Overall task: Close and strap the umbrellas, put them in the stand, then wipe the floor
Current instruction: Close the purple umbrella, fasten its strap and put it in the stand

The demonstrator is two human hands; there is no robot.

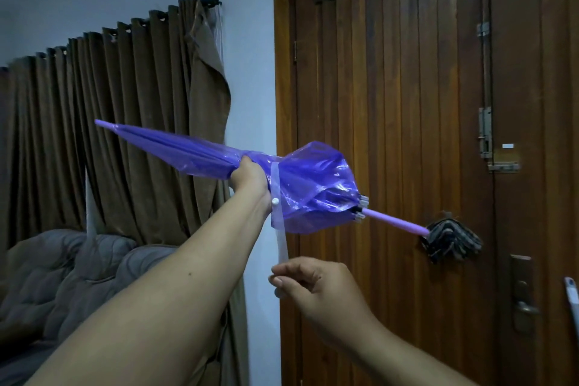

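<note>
Both forearms fill the bottom of the shot, reaching up and out. Right hand (316, 283) is down low, pinching the loose end of the clear strap (281, 238) between thumb and fingers, so the strap hangs taut-ish from the canopy down to it. Left hand (250, 177) is higher up, wrapped around the middle of the purple umbrella (200, 150) — folded shut, held out in the air nearly level, tip pointing left toward the brown curtains (125, 110), lilac shaft (394, 222) sticking out right. A white snap button (275, 201) sits on the strap just by the left wrist. Behind it all is a wooden door (407, 88), with a dark striped bundle (451, 243) at the shaft's far end — can't tell what that is. Grey sofa (62, 276) is lower left.
</note>
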